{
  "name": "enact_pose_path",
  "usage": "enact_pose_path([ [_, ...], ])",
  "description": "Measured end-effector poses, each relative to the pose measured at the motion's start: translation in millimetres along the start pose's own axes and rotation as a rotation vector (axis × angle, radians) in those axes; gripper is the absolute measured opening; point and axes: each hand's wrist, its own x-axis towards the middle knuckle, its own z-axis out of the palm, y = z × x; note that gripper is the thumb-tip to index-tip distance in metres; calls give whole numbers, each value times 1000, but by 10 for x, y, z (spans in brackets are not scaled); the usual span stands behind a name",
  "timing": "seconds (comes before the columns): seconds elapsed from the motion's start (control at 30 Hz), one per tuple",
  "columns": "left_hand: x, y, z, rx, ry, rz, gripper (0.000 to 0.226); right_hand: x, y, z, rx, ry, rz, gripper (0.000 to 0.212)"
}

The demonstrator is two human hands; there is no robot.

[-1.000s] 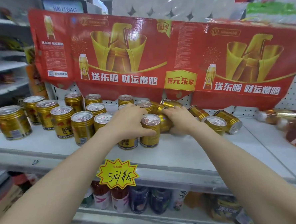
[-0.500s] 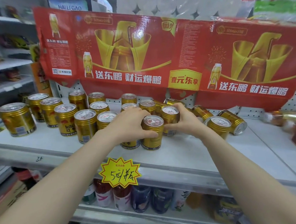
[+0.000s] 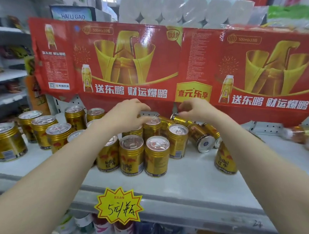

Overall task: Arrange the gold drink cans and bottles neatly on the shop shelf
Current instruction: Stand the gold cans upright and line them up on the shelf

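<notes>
My left hand [image 3: 126, 115] rests curled on the lid of an upright can [image 3: 151, 128] at the back of the shelf [image 3: 190, 185]; whether it grips I cannot tell. My right hand [image 3: 198, 109] pinches a tilted can [image 3: 182, 119] by the rear edge. I count four cans upright mid-shelf, six more toward the left end, one by the front edge at right, and two toppled.

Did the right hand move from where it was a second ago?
Yes. The right hand has gone up and toward the back of the shelf, from the front cans up to the lower edge of the red banner.
</notes>
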Motion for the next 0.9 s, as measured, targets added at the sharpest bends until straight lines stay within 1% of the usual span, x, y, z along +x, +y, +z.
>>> enact_pose_path([
  [0.1,145,-23,95,19,-91,20,56,257,-38,201,-140,-158,4,47],
  [0.27,217,-51,211,8,-228,15,59,583,-41,393,-266,-269,60,69],
  [0.37,222,-69,218,-13,-213,-4,53,679,-66,462,-268,-347,62,72],
  [0.43,220,-78,238,-16,-175,-8,52,698,-90,491,-217,-378,62,82],
  [0.5,204,-73,258,-26,-151,-19,55,685,-108,493,-124,-407,84,90],
  [0.57,183,-72,272,-33,-138,-29,57,660,-115,480,-57,-392,90,87],
  [0.7,181,-61,237,-40,-122,-32,48,615,-151,324,62,-191,-29,55],
  [0.77,191,-48,216,-29,-117,-27,45,573,-178,222,90,-146,-77,53],
  [0.9,199,-42,204,-18,-111,-26,39,480,-178,170,69,-176,-77,57],
])
